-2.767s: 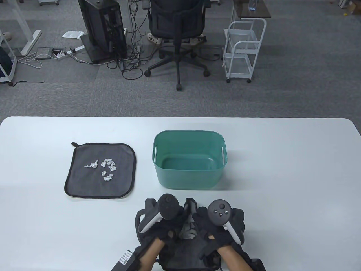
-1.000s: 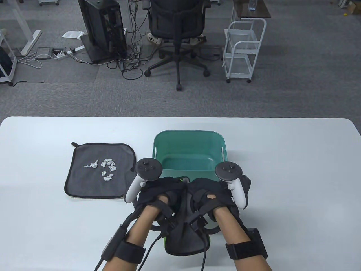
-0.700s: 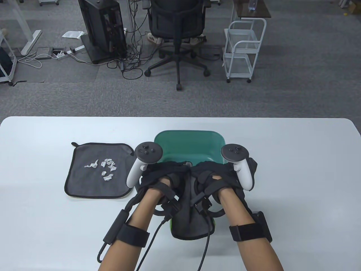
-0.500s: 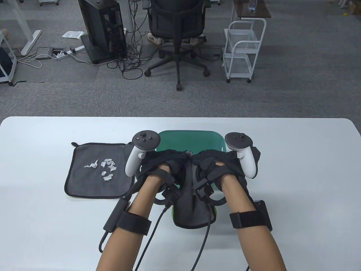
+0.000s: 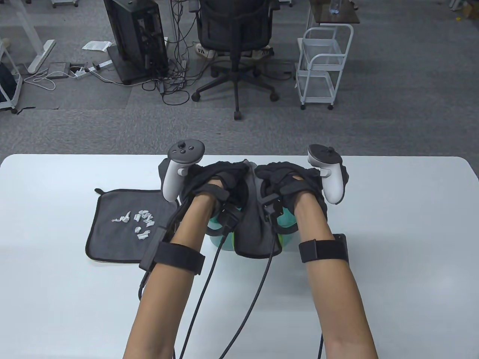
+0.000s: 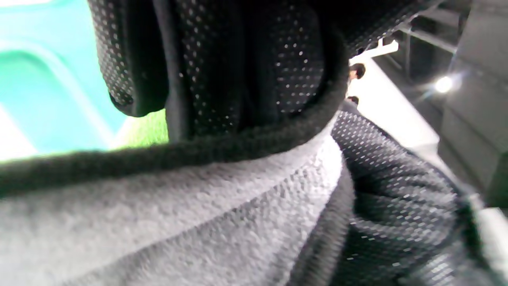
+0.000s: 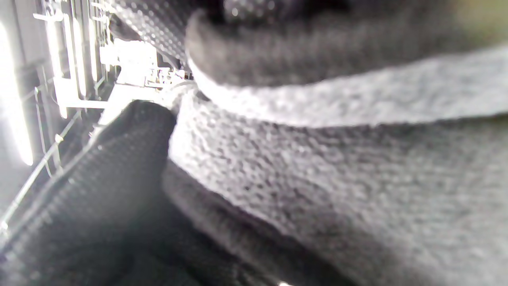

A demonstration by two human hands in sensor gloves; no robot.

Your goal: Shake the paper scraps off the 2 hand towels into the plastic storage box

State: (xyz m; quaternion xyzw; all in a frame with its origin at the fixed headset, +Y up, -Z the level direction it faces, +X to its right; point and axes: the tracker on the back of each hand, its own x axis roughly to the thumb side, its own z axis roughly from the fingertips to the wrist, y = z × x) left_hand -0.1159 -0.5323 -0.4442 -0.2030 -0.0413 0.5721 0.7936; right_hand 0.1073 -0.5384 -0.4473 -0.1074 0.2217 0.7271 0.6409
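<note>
While both hands [image 5: 254, 179] are gripping a towel [image 5: 256, 232] over the box [image 5: 288, 224], another towel [image 5: 112, 228] is lying near the white desk's [image 5: 393, 224] left edge; a chair [image 5: 234, 41] is standing behind.

table [image 5: 393, 209]: white, with rounded corners; it fills the lower half of the table view.
office chair [image 5: 235, 41]: black, on a five-star wheeled base; it is set on the carpet beyond the table's far edge, near the middle.
computer tower [image 5: 135, 37]: black and upright; it is placed left of the office chair.
cables [image 5: 176, 80]: dark, tangled on the floor between the computer tower and the office chair.
trolley [image 5: 323, 65]: white wire, on castors; it is parked right of the office chair.
power strip [image 5: 88, 70]: seemingly a white one, seen left of the computer tower, too small to be certain.
</note>
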